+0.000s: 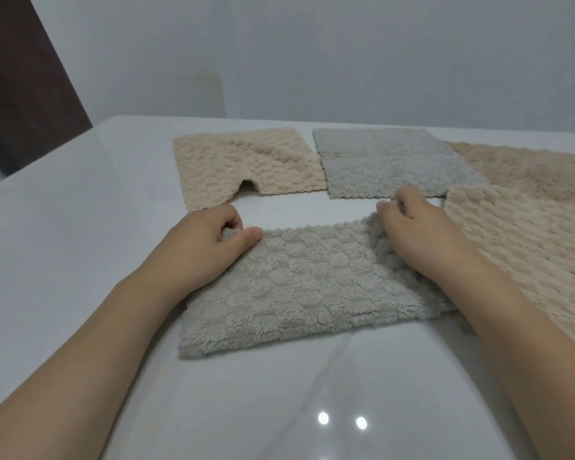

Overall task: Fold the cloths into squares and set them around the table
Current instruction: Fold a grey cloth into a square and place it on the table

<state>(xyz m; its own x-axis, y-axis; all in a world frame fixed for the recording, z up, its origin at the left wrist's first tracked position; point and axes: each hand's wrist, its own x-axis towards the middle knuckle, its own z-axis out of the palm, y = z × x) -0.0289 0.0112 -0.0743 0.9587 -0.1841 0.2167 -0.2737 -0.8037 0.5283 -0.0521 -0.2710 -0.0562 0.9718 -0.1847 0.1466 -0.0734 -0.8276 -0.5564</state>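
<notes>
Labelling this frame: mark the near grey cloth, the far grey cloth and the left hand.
near grey cloth (299, 287), head view, middle of its top layer.
far grey cloth (385, 164), head view, centre of its surface.
left hand (206, 240), head view, back of the hand.

Left hand (201, 240) and right hand (409, 224) pinching the far corners of the grey cloth (299, 287), narrow bare strip of table (63, 244) just beyond the grip, folded beige cloth (246, 164) and folded grey cloth (389, 161) blocking farther reach, spread beige cloth (528, 247) crowding the right hand, open table left of the left hand and nearer than the held cloth
</notes>
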